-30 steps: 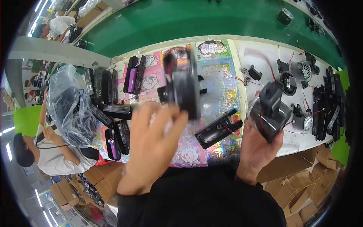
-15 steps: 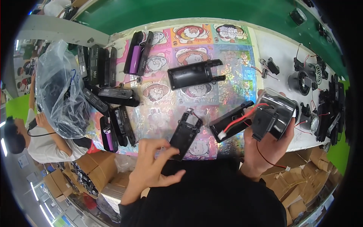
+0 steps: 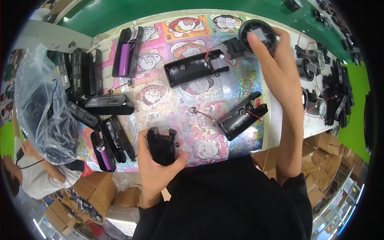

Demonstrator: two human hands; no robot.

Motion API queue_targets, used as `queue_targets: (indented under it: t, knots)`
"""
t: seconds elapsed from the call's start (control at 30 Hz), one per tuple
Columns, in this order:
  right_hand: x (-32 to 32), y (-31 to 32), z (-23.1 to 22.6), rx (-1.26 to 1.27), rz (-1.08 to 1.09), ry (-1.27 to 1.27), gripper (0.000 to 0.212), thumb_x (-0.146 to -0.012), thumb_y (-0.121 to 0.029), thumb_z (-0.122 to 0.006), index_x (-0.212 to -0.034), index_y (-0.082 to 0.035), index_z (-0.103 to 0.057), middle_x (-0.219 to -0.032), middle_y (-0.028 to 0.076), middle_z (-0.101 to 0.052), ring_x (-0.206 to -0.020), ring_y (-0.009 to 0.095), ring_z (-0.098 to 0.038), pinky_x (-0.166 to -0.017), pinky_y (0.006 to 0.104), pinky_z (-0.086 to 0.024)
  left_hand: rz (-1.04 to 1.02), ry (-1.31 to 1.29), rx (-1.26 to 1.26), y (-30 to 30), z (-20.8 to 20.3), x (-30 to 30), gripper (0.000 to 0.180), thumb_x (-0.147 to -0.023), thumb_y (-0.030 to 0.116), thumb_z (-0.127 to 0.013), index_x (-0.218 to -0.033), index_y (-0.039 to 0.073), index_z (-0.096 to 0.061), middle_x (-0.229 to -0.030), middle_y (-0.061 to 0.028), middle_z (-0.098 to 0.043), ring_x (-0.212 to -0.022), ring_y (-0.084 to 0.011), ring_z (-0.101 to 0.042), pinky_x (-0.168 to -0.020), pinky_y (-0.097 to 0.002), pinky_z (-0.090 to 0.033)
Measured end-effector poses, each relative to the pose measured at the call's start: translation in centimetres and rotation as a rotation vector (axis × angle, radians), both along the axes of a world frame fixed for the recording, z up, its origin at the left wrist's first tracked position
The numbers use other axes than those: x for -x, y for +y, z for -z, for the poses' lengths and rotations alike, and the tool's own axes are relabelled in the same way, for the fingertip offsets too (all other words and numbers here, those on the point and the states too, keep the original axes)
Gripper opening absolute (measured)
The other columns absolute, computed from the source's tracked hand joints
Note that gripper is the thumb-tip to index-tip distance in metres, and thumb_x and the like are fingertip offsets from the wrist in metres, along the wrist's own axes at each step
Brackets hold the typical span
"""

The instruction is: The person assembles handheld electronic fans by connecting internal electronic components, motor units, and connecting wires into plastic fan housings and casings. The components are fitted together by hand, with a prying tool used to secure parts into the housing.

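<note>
The left hand [image 3: 154,174] curls round one black casing [image 3: 161,148], the right hand [image 3: 276,64] clasps one fan head [image 3: 256,35], two open shells [image 3: 186,74] between them, a clear bag [image 3: 48,120] of dark parts [image 3: 34,96] further left.

This looks like a factory workshop where small goods are put together by hand. Like parts lie in batches on the tabletop [image 3: 275,130]: black casings [image 3: 100,105] on the left, round wired parts [image 3: 307,70] and a dark pile [image 3: 336,96] on the right. The left hand [image 3: 159,162] grips a black shell [image 3: 162,146], the right hand [image 3: 277,56] a round black part [image 3: 264,33]. A co-worker [image 3: 44,172], a big plastic bag [image 3: 44,108], cardboard boxes [image 3: 94,188] and strip lights [image 3: 40,227] also suggest a production floor.
</note>
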State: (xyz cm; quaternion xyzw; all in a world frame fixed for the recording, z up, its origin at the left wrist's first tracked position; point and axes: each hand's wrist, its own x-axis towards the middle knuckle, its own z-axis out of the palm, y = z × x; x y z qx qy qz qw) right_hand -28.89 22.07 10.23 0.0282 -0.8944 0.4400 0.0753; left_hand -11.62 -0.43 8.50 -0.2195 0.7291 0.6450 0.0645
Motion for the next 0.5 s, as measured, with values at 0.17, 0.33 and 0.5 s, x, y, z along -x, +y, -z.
queue_targets:
  t: [0.17,0.33,0.5]
  knots:
    - [0.6,-0.4,0.5,-0.451,0.116,-0.094,0.052,-0.091,-0.039,-0.052,-0.088,0.012,-0.053,-0.079,0.033,-0.060,-0.068,0.046,-0.058,-0.064,0.0448,-0.047,-0.029,-0.015,-0.372,-0.6,0.6,0.0,0.071,-0.059,-0.003,-0.081,-0.116,0.003,-0.039,-0.083,-0.0057,-0.057,-0.071,-0.0117,-0.058,-0.068,-0.0269,-0.050]
    - [-1.2,-0.4,-0.3,-0.653,0.158,0.427,0.034,-0.085,-0.026,-0.063,-0.098,0.005,-0.061,-0.098,0.021,-0.061,-0.097,0.033,-0.055,-0.083,0.0398,-0.041,0.046,0.129,-0.805,-1.7,1.4,0.0,0.076,-0.078,0.014,-0.070,-0.137,0.000,-0.025,-0.107,-0.0120,-0.053,-0.088,-0.0197,-0.060,-0.078,-0.0311,-0.049]
    - [-8.0,-5.9,-1.3,-0.375,-0.363,0.122,0.018,-0.067,-0.007,-0.073,-0.083,-0.005,-0.064,-0.083,0.007,-0.061,-0.073,0.025,-0.057,-0.063,0.0328,-0.046,-0.044,0.109,-0.843,-1.9,0.7,1.2,0.072,-0.088,0.040,-0.056,-0.138,-0.001,-0.023,-0.110,-0.0145,-0.053,-0.091,-0.0218,-0.060,-0.081,-0.0331,-0.049]
